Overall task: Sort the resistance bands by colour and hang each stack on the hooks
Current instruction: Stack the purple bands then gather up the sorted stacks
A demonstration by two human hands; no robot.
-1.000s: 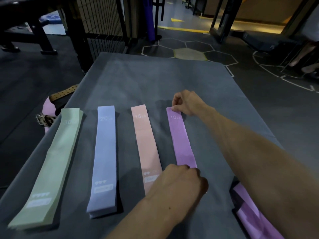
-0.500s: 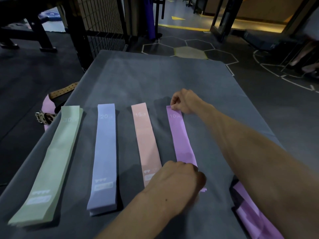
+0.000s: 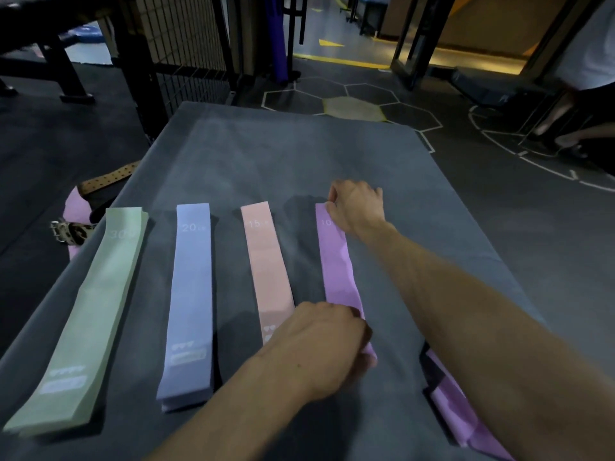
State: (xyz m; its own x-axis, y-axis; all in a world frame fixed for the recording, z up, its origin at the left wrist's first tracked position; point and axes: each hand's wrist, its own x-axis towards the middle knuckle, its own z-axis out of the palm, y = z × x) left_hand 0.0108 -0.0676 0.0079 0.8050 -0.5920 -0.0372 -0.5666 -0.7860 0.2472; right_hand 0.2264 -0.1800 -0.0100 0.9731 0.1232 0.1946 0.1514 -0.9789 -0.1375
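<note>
A flat purple fabric resistance band (image 3: 337,261), marked "10", lies lengthwise on the grey cloth-covered table (image 3: 266,154), rightmost of four parallel strips. The right hand (image 3: 357,207) pinches its far end with curled fingers; the left hand (image 3: 327,344), knuckles up and fingers curled, grips its near end. Left of it, in order, lie a flat pink fabric band (image 3: 269,261) marked "15", a stack of blue-grey bands (image 3: 191,294) marked "20", and a stack of pale green bands (image 3: 90,314) marked "30". More purple bands (image 3: 456,414) lie heaped at the table's near right edge, under the right forearm. A tan perforated leather belt (image 3: 106,178) rests on the floor beside the table's left edge.
</note>
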